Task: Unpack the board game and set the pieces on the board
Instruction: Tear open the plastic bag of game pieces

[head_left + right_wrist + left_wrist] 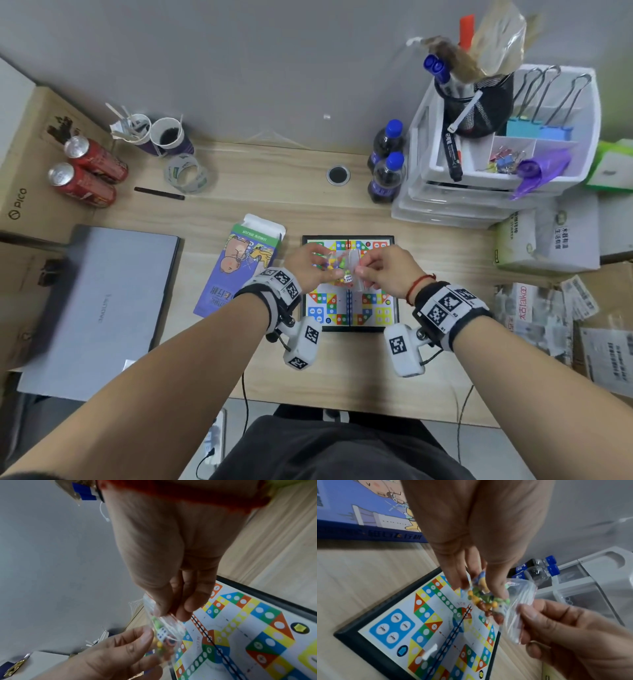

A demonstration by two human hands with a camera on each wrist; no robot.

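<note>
Head view: both hands (pixel 308 265) (pixel 387 270) pinch the piece bag (pixel 340 270) above the board (pixel 373 311).

The head view looks steeply down from above the seated person, forearms reaching away from the lens, taking in the whole wooden desk (pixel 274 205) back to the grey wall. The left wrist view sits close behind the left hand (pixel 471 534), looking along its fingers toward the open flight-chess board (pixel 402 635) and the cola bottles (pixel 537 568) beyond. The right wrist view looks along the right hand (pixel 171 547) from equally near, tilted toward the wall, with the board at lower right. All three share the clear bag of game pieces (pixel 337 270) held over the board's centre fold (each wrist view also catches the opposite hand).
</note>
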